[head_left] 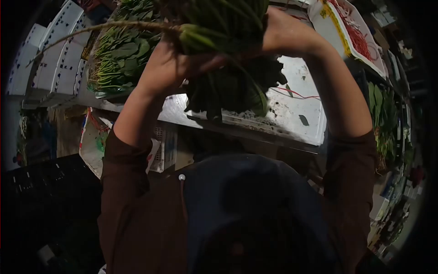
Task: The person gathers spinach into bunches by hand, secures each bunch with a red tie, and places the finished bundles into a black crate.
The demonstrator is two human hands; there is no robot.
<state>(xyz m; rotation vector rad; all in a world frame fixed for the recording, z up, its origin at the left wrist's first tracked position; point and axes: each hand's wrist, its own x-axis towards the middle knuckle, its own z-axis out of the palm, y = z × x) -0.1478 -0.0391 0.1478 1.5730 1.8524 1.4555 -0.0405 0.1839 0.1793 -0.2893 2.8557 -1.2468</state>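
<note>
A thick bunch of leafy greens [228,89] is held up over the work surface, its dark leaves drooping toward me. Pale green stem ends [198,37] stick out at the left of the bunch, and one long thin root reaches far to the left. My left hand [175,64] is closed around the near left side of the bunch. On the far right side my right hand [283,34] grips the same greens, its fingers mostly hidden behind them. Below lies a white tray [296,123] with dirt specks, leaf scraps and a red strip.
More greens [123,55] are piled at the left, beside stacked white foam boxes [59,68]. A white foam box [324,18] at the upper right holds red strips [358,39]. Other greens [381,118] lie at the right. A slotted white basket [165,148] sits below the table edge.
</note>
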